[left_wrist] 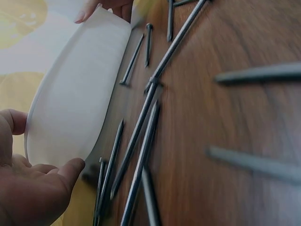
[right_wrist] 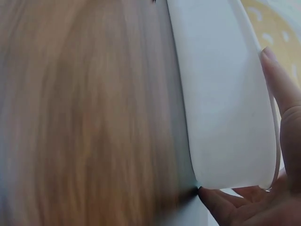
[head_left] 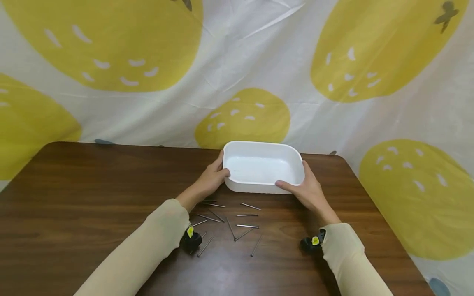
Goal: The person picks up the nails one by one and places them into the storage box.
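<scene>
Head view: nails (head_left: 229, 222) lie loose on the bench (head_left: 92, 197) at 6 o'clock of the white tub (head_left: 263, 166); none inside. Left hand (head_left: 211, 179) and right hand (head_left: 309, 190) grip its ends. Wrist views: fingers (left_wrist: 70, 169) curled on its walls.

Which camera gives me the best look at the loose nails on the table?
The left wrist view: the nails fill the frame close up beside the white tub. The head view shows the whole scatter in front of the tub, but small. The right wrist view shows almost none of them.
</scene>
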The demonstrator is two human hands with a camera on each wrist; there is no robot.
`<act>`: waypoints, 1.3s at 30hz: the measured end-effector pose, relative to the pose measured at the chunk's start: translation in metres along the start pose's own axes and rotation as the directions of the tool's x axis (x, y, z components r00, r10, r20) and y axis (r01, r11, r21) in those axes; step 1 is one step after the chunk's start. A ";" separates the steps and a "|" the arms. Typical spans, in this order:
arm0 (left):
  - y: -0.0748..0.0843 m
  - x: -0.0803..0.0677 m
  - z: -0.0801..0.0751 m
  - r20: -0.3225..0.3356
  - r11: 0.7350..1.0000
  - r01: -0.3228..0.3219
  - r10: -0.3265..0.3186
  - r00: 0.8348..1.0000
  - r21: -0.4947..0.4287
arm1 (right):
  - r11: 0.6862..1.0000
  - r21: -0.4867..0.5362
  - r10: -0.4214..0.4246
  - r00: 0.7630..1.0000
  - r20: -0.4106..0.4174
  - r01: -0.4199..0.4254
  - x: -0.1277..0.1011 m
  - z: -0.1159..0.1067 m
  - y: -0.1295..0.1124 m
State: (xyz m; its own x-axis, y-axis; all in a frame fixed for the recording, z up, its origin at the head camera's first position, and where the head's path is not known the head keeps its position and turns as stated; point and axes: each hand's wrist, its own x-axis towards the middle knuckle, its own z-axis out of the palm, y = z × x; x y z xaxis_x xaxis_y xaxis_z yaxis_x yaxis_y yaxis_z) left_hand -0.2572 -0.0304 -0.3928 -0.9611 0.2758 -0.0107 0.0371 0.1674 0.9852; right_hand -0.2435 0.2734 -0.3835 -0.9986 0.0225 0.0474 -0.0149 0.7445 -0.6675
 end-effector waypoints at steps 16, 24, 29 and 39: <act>-0.019 -0.023 -0.049 0.042 0.997 0.023 -0.020 0.999 -0.074 | 1.000 0.007 0.005 1.000 0.030 -0.005 -0.009 0.034 -0.032; -0.031 -0.031 -0.081 0.059 0.998 0.027 -0.023 0.998 -0.060 | 0.997 0.069 -0.048 0.999 0.006 0.047 -0.009 0.056 -0.048; -0.040 -0.036 -0.094 0.045 0.999 -0.011 0.012 0.999 -0.031 | 0.993 0.080 -0.083 0.997 0.008 0.082 -0.008 0.066 -0.056; -0.058 -0.037 -0.093 -0.059 0.992 -0.101 0.097 0.994 -0.076 | 0.993 0.086 -0.078 0.997 0.016 0.076 -0.009 0.073 -0.058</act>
State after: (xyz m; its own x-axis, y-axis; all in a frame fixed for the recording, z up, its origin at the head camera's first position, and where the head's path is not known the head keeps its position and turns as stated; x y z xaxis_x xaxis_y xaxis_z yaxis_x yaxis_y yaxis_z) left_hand -0.2492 -0.1385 -0.4337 -0.9674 0.2348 0.0947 0.1131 0.0660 0.9914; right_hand -0.2374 0.1818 -0.3993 -0.9951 -0.0463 0.0872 -0.0952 0.6842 -0.7230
